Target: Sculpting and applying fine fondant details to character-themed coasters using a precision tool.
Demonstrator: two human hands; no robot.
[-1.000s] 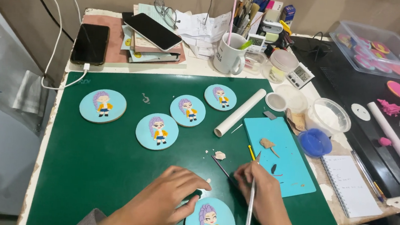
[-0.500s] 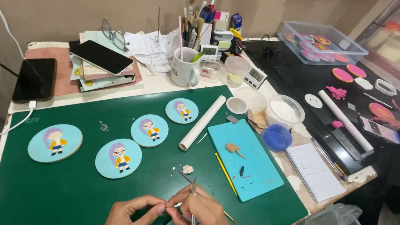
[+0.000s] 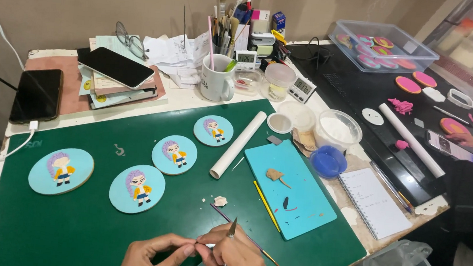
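Green cutting mat (image 3: 68, 227) on a cluttered desk — right hand (image 3: 239, 261) gripping a thin tool (image 3: 228, 246), left hand (image 3: 151, 257) pinching.

The mat (image 3: 68, 227) is dark green. Four round discs (image 3: 61, 171) are light blue, each bearing a purple-haired figure in yellow. The board (image 3: 299, 198) is turquoise, the roller (image 3: 238, 144) white, the bowl (image 3: 329, 160) blue, the pencil (image 3: 266, 206) yellow.

I see white rolling pin (image 3: 239, 144) on green mat (image 3: 69, 215) | white mug (image 3: 217, 77) of brushes behind | blue bowl (image 3: 329, 160) beside notebook (image 3: 375, 202) | phone (image 3: 36, 95) charging far left
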